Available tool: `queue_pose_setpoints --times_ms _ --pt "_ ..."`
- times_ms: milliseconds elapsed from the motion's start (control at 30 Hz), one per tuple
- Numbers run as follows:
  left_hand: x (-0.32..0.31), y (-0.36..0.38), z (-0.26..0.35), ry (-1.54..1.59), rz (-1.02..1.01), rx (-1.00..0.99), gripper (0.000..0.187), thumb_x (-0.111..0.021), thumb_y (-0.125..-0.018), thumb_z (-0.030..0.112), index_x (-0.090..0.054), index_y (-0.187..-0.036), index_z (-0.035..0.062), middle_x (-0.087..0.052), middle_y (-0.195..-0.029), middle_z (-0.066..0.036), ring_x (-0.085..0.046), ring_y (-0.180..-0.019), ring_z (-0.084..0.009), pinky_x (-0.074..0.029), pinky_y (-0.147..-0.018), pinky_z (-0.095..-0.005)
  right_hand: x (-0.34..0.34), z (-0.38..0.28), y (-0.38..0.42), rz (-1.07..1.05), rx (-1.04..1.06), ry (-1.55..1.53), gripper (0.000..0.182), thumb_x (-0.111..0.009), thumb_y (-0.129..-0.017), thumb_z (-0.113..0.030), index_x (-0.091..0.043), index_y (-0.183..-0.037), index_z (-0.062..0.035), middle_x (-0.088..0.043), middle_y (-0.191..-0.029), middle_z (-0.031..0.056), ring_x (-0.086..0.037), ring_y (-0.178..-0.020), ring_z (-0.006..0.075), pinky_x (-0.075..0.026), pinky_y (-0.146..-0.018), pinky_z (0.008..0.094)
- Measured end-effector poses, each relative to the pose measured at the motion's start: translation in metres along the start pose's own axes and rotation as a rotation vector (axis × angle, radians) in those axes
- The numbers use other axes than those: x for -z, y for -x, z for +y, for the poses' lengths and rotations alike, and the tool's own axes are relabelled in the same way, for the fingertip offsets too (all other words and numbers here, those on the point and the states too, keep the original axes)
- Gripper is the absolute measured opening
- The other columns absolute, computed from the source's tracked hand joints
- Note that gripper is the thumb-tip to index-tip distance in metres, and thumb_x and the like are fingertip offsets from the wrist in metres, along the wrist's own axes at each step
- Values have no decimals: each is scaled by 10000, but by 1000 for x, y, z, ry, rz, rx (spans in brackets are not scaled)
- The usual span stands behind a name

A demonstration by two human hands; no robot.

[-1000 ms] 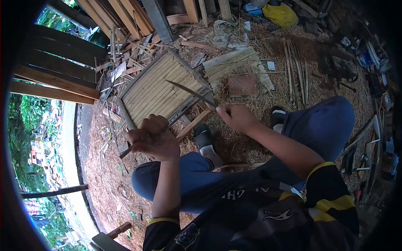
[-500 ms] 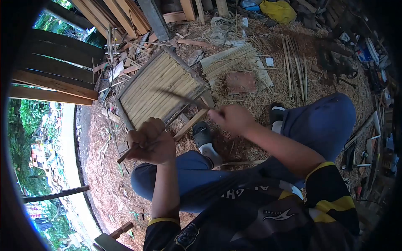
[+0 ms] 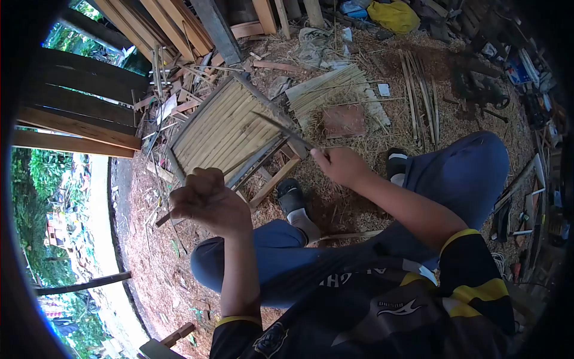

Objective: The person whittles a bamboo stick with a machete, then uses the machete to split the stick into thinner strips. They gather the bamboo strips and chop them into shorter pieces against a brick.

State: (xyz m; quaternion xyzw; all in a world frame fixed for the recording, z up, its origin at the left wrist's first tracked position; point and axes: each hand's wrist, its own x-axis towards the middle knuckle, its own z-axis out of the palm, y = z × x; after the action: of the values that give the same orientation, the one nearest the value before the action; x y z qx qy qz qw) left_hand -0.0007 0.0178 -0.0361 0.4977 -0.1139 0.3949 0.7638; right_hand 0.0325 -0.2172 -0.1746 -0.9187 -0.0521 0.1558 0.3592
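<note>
My left hand (image 3: 210,203) is closed around a thin strip (image 3: 164,219), whose dark end sticks out on the left. A thin pale length also runs from this hand toward the right, over the panel's edge. My right hand (image 3: 342,166) grips a long, narrow knife (image 3: 281,127) with its blade pointing up and left; its handle is mostly hidden by the fingers. Beneath and beyond both hands, a wooden-framed panel of bamboo slats (image 3: 224,119) leans at a tilt, its near side raised on wooden legs.
A mat of pale strips (image 3: 332,81) lies under a reddish board (image 3: 344,121). Several long slats (image 3: 418,90) lie to the right. Planks (image 3: 161,27) lean at the back left, and a yellow bag (image 3: 393,16) sits at the back. Shavings cover the floor (image 3: 155,263).
The knife and my right hand have shifted slightly right, away from my left hand. My left hand has moved a little left, and more of the pale length shows between the hands.
</note>
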Motion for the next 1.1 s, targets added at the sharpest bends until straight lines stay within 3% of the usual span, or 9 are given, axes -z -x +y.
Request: queue_pose_setpoints --times_ms 100,200,300,400,500,667,800,900,1100 --pt "-1 2 -1 -68 -37 -32 507 -346 -1058 641 -396 -908 159 -283 -662 17 -289 -630 -129 -291 -587 -297 12 -49 31 14 144 -172 671 -436 -1041 -582 -689 -789 -14 -639 -679 223 -649 -688 451 -510 -683 536" --pt "1 0 -2 -81 -14 -41 493 -323 -1075 613 -386 -898 157 -281 -662 17 -289 -629 -129 -290 -583 -295 15 -57 39 41 276 -140 672 -437 -1039 -586 -707 -814 -14 -644 -685 224 -658 -716 452 -516 -701 533" --pt "4 -2 -2 -135 -5 -50 493 -316 -1080 607 -366 -886 156 -279 -659 15 -289 -627 -131 -288 -574 -290 9 -21 8 -21 -17 -68 636 -472 -1032 -569 -712 -845 -10 -656 -701 224 -669 -726 448 -520 -708 536" --pt "10 -1 -1 -109 -18 -35 496 -312 -1084 603 -348 -878 153 -279 -653 9 -285 -616 -132 -291 -563 -291 19 -20 6 -77 -60 3 658 -473 -1028 -577 -713 -822 0 -661 -709 237 -679 -736 441 -522 -715 535" --pt "3 1 -2 -162 26 -50 501 -306 -1087 601 -342 -878 148 -275 -649 6 -278 -604 -134 -291 -553 -292 16 -50 32 39 219 -107 721 -449 -1027 -604 -700 -743 9 -654 -704 248 -678 -723 435 -522 -717 536" --pt "1 -4 0 -242 47 -70 518 -290 -1083 617 -345 -887 140 -281 -642 2 -287 -598 -141 -311 -558 -310 14 1 -2 -37 -16 13 731 -434 -1026 -620 -689 -742 3 -654 -711 236 -671 -711 425 -522 -708 530" --pt "-4 -4 3 -280 46 -67 527 -285 -1080 624 -349 -898 134 -290 -637 -3 -298 -598 -145 -327 -563 -319 26 -30 11 -66 -79 59 746 -427 -1026 -631 -692 -737 4 -649 -693 228 -671 -703 410 -522 -698 525" --pt "2 -4 -1 -250 32 -58 528 -280 -1082 622 -350 -907 129 -297 -635 -6 -310 -600 -151 -348 -568 -322 33 -50 34 -45 185 -12 788 -391 -1034 -646 -684 -701 5 -637 -671 226 -668 -696 411 -520 -699 527" --pt "-3 -6 3 -316 81 -61 568 -293 -1052 682 -355 -882 143 -343 -630 -16 -353 -606 -163 -371 -606 -352 24 -8 -1 -84 -140 98 763 -385 -1031 -657 -710 -783 -13 -659 -709 224 -678 -729 423 -524 -733 530"
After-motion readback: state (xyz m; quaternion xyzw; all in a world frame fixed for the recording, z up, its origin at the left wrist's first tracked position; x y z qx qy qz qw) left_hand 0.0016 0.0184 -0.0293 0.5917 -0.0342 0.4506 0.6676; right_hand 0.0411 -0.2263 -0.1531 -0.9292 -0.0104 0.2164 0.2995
